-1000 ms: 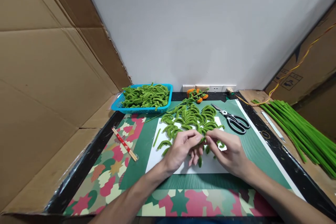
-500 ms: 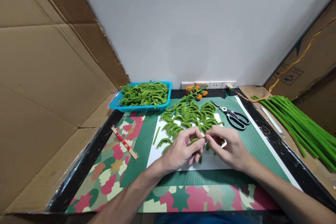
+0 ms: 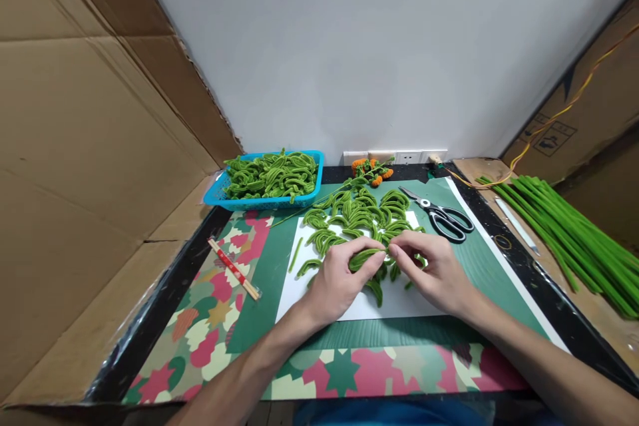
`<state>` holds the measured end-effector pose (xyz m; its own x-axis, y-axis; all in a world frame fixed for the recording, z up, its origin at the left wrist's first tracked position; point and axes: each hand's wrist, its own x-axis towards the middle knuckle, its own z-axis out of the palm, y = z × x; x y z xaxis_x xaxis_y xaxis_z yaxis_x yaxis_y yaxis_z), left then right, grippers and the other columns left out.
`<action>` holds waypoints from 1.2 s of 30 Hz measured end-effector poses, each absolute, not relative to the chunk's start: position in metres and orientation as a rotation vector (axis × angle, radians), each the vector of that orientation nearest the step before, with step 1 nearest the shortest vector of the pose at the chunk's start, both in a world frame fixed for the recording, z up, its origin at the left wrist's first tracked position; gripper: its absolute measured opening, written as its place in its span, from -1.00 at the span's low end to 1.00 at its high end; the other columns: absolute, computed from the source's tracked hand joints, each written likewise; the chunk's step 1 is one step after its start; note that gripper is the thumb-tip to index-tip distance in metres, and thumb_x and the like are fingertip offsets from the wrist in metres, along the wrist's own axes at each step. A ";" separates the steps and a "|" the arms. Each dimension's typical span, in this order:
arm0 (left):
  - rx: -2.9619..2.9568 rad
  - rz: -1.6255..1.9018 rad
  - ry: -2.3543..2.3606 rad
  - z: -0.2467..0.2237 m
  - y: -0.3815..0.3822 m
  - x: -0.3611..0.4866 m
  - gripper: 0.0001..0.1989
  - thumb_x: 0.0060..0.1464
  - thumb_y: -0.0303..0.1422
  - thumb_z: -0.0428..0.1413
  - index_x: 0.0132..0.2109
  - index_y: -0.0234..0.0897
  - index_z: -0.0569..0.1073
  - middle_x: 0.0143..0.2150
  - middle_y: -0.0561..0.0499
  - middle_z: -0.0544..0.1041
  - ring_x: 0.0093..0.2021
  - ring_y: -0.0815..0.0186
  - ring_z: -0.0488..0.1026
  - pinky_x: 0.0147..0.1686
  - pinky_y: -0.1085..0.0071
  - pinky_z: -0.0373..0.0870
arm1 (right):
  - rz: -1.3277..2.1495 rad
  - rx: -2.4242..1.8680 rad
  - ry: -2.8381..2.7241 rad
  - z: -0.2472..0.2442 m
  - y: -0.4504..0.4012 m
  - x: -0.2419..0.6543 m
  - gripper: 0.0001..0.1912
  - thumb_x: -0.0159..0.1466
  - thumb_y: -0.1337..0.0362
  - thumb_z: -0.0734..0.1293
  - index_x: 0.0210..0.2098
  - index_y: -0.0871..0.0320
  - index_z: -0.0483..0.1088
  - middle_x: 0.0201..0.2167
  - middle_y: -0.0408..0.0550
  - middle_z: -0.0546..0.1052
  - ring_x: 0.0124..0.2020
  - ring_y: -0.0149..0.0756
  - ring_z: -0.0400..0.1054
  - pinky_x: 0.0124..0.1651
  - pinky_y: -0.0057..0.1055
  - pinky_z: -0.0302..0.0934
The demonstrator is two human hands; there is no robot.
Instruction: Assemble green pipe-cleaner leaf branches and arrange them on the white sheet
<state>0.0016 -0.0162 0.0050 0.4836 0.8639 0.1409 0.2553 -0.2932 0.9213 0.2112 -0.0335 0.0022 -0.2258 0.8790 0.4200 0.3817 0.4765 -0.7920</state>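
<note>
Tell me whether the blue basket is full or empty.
Full: green fuzzy pieces are heaped inside the blue basket, with some rising above its rim.

Looks moderately bright at centre, dimmer toward the upper right corner. Casts soft shadows on the green sheet (image 3: pixel 492 273), glints at lower left. Stretches noticeably toward the edges.

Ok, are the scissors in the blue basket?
No, the scissors lie on the green sheet, just beyond the right hand.
</note>
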 end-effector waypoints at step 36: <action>1.829 0.850 1.041 0.003 -0.024 0.008 -0.70 0.44 -0.17 0.13 -0.21 -0.28 0.56 -0.38 0.06 0.56 -0.37 0.38 0.44 -0.31 0.46 0.31 | 0.060 -1.008 -1.792 -0.020 -0.029 0.202 -0.66 0.44 0.42 0.31 -0.46 0.08 0.23 -0.61 -0.31 0.22 -0.62 -0.48 0.06 -0.51 -0.45 -0.02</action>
<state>0.0080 -0.0235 0.0028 0.4234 0.8943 0.1448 0.3209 -0.2975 0.8992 0.2017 -0.0287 -0.0198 -0.1145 0.6522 0.7494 0.6002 0.6465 -0.4709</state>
